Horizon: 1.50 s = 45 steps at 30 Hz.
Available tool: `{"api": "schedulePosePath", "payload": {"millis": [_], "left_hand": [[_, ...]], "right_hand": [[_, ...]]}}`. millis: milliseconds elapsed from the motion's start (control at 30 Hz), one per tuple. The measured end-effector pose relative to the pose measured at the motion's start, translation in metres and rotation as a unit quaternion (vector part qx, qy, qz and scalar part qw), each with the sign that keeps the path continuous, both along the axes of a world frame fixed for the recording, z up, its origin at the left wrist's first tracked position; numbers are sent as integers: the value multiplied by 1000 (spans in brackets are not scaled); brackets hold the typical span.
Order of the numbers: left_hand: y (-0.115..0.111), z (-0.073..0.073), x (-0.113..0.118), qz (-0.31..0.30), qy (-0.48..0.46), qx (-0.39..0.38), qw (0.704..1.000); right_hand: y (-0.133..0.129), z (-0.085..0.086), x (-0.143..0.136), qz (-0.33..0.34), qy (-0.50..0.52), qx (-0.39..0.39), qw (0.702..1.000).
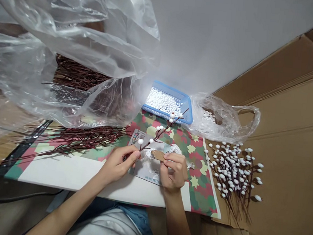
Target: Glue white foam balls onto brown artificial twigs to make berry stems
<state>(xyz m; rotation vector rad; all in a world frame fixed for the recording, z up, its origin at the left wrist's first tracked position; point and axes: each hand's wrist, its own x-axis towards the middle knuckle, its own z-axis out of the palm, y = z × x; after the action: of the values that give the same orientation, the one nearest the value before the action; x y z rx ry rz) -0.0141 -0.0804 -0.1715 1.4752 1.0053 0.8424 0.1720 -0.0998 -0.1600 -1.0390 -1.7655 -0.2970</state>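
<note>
A thin brown twig (pixel 160 133) with several white berries is pinched at its lower end in my left hand (pixel 121 163). It slants up to the right over the printed card (pixel 146 172). My right hand (pixel 174 169) is closed on a small flat brown piece (pixel 158 155), its tip beside the twig's lower part. White glue-like stuff (pixel 149 153) lies on the card around that tip. Behind the twig stands a blue basket (pixel 191 113) of white beads (pixel 162 101).
Bare brown twigs (pixel 89 137) lie at the left, under a large clear plastic bag (pixel 110 51) holding more twigs. Berried stems (pixel 234 172) lie on cardboard (pixel 292 162) at the right. A smaller plastic bag (pixel 227 125) holds white beads. A dark cable (pixel 15 199) runs at lower left.
</note>
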Motion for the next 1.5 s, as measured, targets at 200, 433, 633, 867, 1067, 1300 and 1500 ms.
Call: {"api": "schedulePosePath", "payload": {"millis": [200, 433, 633, 867, 1067, 1300, 1500], "left_hand": [[0, 1, -2, 0, -1, -8, 1000], [0, 1, -1, -8, 1, -10, 1000], [0, 2, -2, -17, -14, -20, 1000], [-1, 1, -2, -20, -13, -31, 999], [0, 2, -4, -22, -25, -37, 999], [1, 3, -3, -25, -28, -54, 998], [1, 1, -6, -28, -34, -60, 997]], "right_hand": [[3, -5, 21, -24, 15, 2, 1000], [7, 8, 21, -27, 87, 28, 995], [13, 2, 31, -37, 20, 16, 999], [8, 2, 31, -32, 100, 24, 994], [10, 2, 27, -46, 40, 21, 998], [7, 6, 26, -27, 105, 31, 994], [8, 7, 24, -44, 43, 26, 998]]}}
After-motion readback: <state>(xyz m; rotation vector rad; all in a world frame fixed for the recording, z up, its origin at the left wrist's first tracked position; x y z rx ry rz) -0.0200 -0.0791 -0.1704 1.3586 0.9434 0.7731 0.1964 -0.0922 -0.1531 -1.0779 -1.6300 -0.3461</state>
